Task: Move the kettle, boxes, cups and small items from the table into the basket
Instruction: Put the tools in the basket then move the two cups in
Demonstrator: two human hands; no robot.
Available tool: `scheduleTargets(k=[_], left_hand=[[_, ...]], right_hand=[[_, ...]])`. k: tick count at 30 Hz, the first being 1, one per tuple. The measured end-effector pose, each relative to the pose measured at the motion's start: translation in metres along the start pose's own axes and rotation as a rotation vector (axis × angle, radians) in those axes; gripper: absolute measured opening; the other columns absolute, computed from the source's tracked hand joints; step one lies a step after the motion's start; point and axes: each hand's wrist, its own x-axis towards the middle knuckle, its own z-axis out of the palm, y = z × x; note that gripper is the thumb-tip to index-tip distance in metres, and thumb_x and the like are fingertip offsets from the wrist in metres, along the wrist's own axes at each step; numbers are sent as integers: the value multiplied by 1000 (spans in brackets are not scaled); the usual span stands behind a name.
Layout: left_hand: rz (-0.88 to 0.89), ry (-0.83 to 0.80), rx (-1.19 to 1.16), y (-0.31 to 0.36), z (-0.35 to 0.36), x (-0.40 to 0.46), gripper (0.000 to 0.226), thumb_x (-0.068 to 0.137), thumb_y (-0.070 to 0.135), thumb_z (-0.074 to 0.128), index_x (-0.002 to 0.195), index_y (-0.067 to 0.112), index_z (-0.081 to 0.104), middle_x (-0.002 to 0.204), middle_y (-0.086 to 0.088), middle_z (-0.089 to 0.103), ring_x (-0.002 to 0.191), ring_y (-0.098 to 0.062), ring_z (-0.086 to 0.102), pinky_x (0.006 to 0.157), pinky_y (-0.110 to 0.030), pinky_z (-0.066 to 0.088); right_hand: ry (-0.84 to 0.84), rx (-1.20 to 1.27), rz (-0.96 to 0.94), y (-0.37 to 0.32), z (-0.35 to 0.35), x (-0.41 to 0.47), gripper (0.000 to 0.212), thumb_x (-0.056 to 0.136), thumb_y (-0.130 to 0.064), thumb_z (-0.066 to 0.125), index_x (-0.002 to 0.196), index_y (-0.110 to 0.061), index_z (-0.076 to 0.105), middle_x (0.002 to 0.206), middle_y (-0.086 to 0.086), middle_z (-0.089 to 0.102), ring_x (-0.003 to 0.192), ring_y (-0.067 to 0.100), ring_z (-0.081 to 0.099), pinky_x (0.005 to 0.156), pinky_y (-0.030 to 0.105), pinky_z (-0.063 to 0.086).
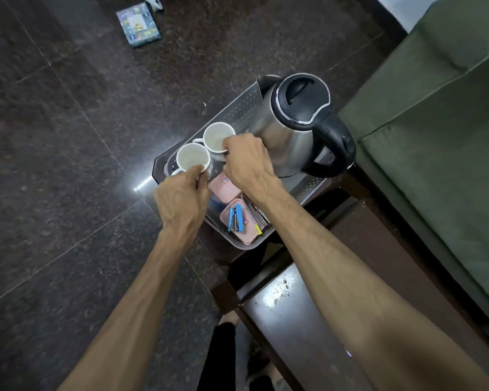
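A grey perforated basket (240, 108) holds a steel kettle (291, 131) with a black lid and handle at its far right. Two white cups sit over the basket's left part. My left hand (181, 198) grips the nearer cup (191, 159) by its rim. My right hand (249, 162) grips the farther cup (216, 135) at its near rim. Beneath my hands lie two pink boxes (223, 187). On the nearer pink box rest blue clips (235, 217) and a yellow-tipped metal tool (254, 221).
The basket rests on a dark wooden table (294, 314) that runs toward me. A green sofa (435, 131) stands at the right. The dark tiled floor (68, 165) lies to the left, with a patterned blue box (139, 25) on it far off.
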Motion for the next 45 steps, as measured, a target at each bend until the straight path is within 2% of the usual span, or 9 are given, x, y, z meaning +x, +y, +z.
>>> scheduleTargets(k=[6, 10, 15, 20, 25, 32, 35, 40, 45], left_hand=[[-17, -30, 74, -1, 11, 5, 17, 93, 25, 66, 90, 14, 78, 66, -20, 69, 60, -41, 65, 54, -34, 36], [1, -63, 116, -2, 16, 5, 14, 89, 19, 69, 89, 12, 81, 67, -24, 69, 62, -40, 64, 64, -40, 45], [17, -72, 185, -6, 22, 6, 23, 95, 28, 62, 96, 15, 81, 72, -19, 73, 75, -37, 62, 83, -43, 37], [38, -75, 194, -5, 21, 1, 26, 95, 28, 60, 106, 15, 79, 76, -20, 73, 81, -37, 63, 86, -45, 35], [-21, -1, 102, -1, 11, -19, 37, 92, 28, 60, 124, 13, 69, 93, -13, 76, 90, -35, 66, 86, -41, 33], [148, 90, -202, 47, 9, -107, 10, 86, 7, 67, 93, 11, 72, 74, -5, 62, 72, -31, 59, 73, -41, 32], [288, 15, -274, 76, 22, -156, 6, 83, 4, 69, 87, 8, 70, 79, -7, 63, 74, -33, 61, 73, -43, 37], [510, -268, -279, 121, 51, -236, 13, 70, 4, 73, 82, 6, 69, 81, -9, 63, 70, -33, 60, 66, -43, 39], [668, -526, -226, 154, 75, -306, 13, 74, 13, 65, 86, 13, 70, 84, -4, 62, 70, -28, 61, 69, -37, 42]], right_hand=[[-66, -52, 36, 0, 14, 9, 23, 90, -13, 67, 112, -6, 71, 114, 20, 69, 107, 42, 68, 82, 40, 55], [-83, -77, 55, -3, 18, 9, 29, 91, -10, 61, 119, -7, 70, 124, 19, 63, 108, 37, 68, 86, 38, 55], [-59, -63, 107, -7, 18, 3, 27, 89, -18, 61, 113, -14, 72, 120, 15, 66, 104, 35, 69, 82, 37, 52], [-95, -44, 114, -1, 19, -8, 27, 89, -15, 58, 113, -14, 69, 115, 14, 72, 106, 36, 70, 82, 37, 52], [55, 113, 54, 7, 11, -35, 44, 86, -13, 56, 128, -20, 66, 109, 12, 73, 102, 41, 69, 82, 42, 55], [254, 359, 210, 50, 14, -120, 19, 83, -19, 63, 96, -23, 76, 89, 0, 70, 86, 27, 68, 72, 36, 54], [319, 402, 338, 82, 23, -172, 15, 80, -20, 66, 91, -24, 76, 83, -3, 66, 77, 21, 68, 67, 33, 53], [376, 471, 578, 140, 46, -275, 16, 77, -16, 71, 87, -27, 77, 79, -8, 65, 64, 8, 61, 63, 22, 48], [351, 494, 823, 189, 66, -376, 14, 80, -16, 71, 87, -27, 77, 81, -8, 69, 65, 8, 62, 65, 29, 53]])
